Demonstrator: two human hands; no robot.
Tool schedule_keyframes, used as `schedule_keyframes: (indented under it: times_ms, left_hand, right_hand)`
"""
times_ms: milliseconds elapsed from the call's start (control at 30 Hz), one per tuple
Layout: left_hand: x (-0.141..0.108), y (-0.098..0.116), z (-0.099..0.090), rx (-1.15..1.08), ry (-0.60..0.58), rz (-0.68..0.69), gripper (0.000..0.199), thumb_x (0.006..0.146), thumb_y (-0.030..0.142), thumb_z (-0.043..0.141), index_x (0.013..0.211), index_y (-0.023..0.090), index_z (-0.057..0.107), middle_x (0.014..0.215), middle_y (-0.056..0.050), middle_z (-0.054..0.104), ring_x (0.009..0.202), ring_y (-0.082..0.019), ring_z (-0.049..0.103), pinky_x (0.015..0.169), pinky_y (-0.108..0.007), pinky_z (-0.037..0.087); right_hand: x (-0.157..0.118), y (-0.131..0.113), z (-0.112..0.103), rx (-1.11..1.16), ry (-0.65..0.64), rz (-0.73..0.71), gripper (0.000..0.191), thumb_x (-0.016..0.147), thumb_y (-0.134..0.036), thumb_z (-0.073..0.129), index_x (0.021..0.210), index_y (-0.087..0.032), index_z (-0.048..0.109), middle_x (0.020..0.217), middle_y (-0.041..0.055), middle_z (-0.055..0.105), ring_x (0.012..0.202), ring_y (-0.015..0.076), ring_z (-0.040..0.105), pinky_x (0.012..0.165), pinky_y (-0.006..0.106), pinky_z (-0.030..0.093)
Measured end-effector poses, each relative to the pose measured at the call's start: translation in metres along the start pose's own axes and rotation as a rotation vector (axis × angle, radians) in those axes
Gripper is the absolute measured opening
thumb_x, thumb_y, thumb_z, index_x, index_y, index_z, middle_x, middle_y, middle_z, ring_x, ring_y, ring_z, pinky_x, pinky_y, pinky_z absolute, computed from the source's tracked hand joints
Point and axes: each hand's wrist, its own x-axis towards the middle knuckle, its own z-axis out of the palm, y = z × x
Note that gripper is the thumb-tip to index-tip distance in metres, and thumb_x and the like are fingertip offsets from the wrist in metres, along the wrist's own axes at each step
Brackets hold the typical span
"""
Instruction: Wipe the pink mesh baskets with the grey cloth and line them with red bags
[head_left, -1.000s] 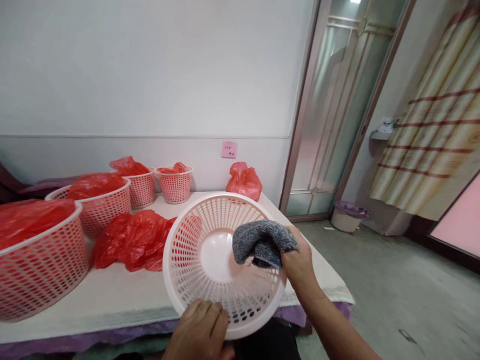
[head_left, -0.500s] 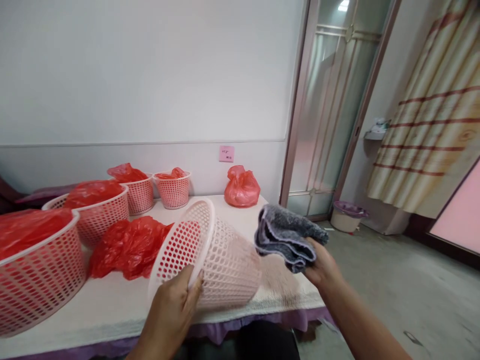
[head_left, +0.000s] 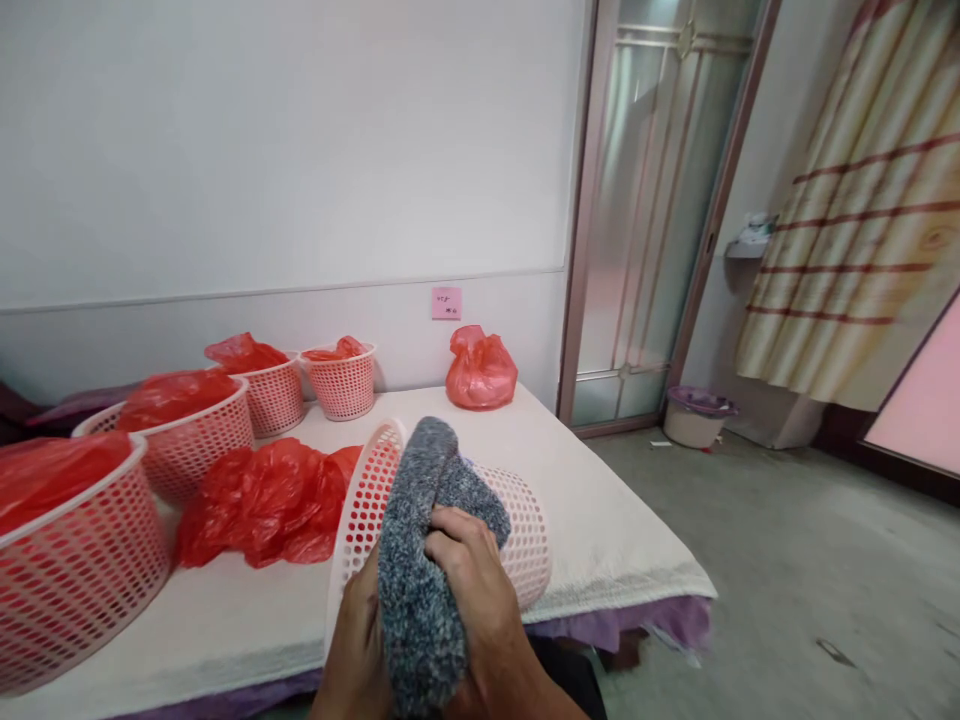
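A pale pink perforated plastic basket [head_left: 525, 535] lies tilted on its side, its mouth facing left. My left hand [head_left: 358, 620] is closed on the basket's rim, with its fingers partly hidden behind a cloth. In my right hand [head_left: 472, 570] is a grey speckled cloth [head_left: 420, 560], pressed over the rim and the outer side of the basket. The cloth hangs down between both hands. Just left of the basket lies a crumpled red plastic bag [head_left: 262, 500].
Several pink baskets with red bags inside, such as the nearest one [head_left: 82, 570], stand at left. A tied red bag [head_left: 481, 370] sits by the wall on the white-covered surface [head_left: 600, 520]. On the floor at right is a bin [head_left: 696, 418].
My right hand has brought the cloth leftward from beside the basket onto its rim and side. The basket has shifted slightly right in view, and the cloth now covers part of it.
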Motion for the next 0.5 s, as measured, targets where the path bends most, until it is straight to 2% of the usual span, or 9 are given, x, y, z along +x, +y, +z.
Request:
schedule_keyframes:
  times_ms: [100,167,267,400,500]
  left_hand:
    - [-0.002,-0.015,-0.01,0.001,-0.073,0.029,0.034,0.081,0.05,0.062,0.098,0.022,0.073,0.089,-0.006,0.075,0.089,-0.027,0.068,0.083,-0.036,0.055]
    - [-0.004,-0.025,-0.015,0.053,-0.092,0.007,0.038,0.086,0.049,0.056,0.109,0.021,0.069,0.106,-0.009,0.073,0.104,-0.028,0.065,0.093,-0.038,0.051]
    - [-0.007,-0.031,-0.018,0.168,-0.031,-0.116,0.049,0.09,0.056,0.047,0.116,0.018,0.064,0.121,-0.013,0.068,0.118,-0.029,0.058,0.103,-0.04,0.043]
    - [-0.007,-0.022,-0.012,0.131,0.031,-0.162,0.048,0.091,0.059,0.044,0.108,0.019,0.064,0.112,-0.009,0.07,0.11,-0.027,0.061,0.097,-0.035,0.046]
    - [-0.004,-0.011,-0.006,0.096,0.036,-0.15,0.047,0.09,0.06,0.044,0.1,0.019,0.065,0.104,-0.008,0.071,0.106,-0.026,0.062,0.094,-0.034,0.047]
  right_hand:
    - [0.002,0.009,0.014,-0.167,-0.03,-0.035,0.066,0.077,-0.025,0.059,0.14,-0.022,0.04,0.142,0.0133,0.045,0.131,0.0291,0.042,0.108,0.049,0.032]
    - [0.008,0.023,0.016,-0.23,0.001,-0.019,0.065,0.077,-0.027,0.061,0.14,-0.024,0.042,0.141,0.0125,0.045,0.13,0.0294,0.042,0.107,0.05,0.032]
    - [0.014,0.056,0.01,-0.276,0.07,0.092,0.061,0.074,-0.022,0.058,0.134,-0.022,0.05,0.132,0.0124,0.053,0.123,0.0292,0.048,0.103,0.048,0.036]
    - [0.01,0.112,-0.011,-0.307,0.195,0.391,0.048,0.072,-0.014,0.046,0.116,-0.017,0.064,0.113,0.0121,0.065,0.11,0.0281,0.057,0.097,0.046,0.042]
    - [0.002,0.139,-0.028,-0.319,0.265,0.492,0.046,0.072,-0.016,0.043,0.113,-0.013,0.064,0.105,0.0143,0.066,0.103,0.029,0.059,0.092,0.047,0.045]
